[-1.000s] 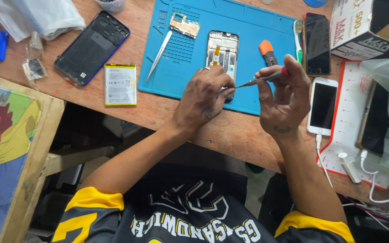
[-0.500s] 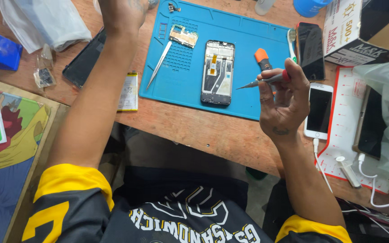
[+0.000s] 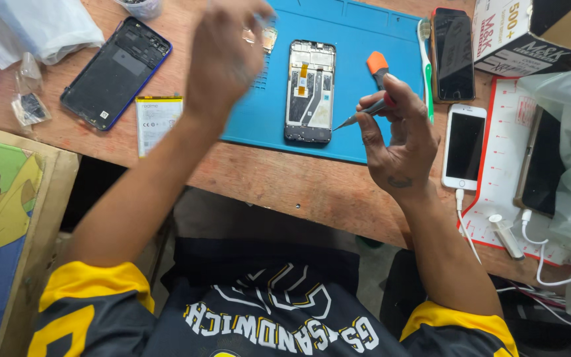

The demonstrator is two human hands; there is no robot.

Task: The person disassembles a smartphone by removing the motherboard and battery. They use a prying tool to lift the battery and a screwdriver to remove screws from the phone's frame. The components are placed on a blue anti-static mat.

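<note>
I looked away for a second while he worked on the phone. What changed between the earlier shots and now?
The left hand left the opened phone frame and swung up and to the left, over the blue mat; it is blurred, so any hold is unclear. The right hand still grips the screwdriver near the frame, which stayed put.
</note>
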